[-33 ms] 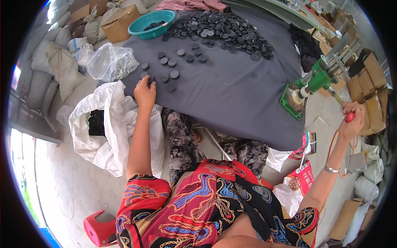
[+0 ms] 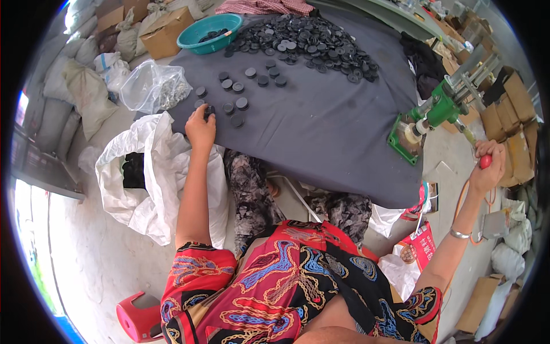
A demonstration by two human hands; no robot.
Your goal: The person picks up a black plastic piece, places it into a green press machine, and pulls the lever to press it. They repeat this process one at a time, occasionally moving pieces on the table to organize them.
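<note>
At the table's left front edge, my left hand (image 2: 200, 127) is closed with thumb and fingers about a small black round disc (image 2: 210, 109); my fingers partly cover it. Beside it stand several more black discs (image 2: 237, 120), some seemingly stacked, in loose rows on the dark grey cloth (image 2: 321, 137). Far to the right, my right hand (image 2: 490, 166) is wrapped round the lever handle with a red ball knob (image 2: 486, 161) on a green hand press (image 2: 440, 109). The press sits at the table's right edge, and a pale round part (image 2: 410, 133) shows at its base.
A large heap of black discs (image 2: 303, 43) covers the table's far side, next to a teal basin (image 2: 189, 47) holding more. Left of the table are a clear plastic bag (image 2: 143, 86) and an open white sack (image 2: 120, 212). A red stool (image 2: 134, 321) stands lower left; cartons (image 2: 518, 155) line the right.
</note>
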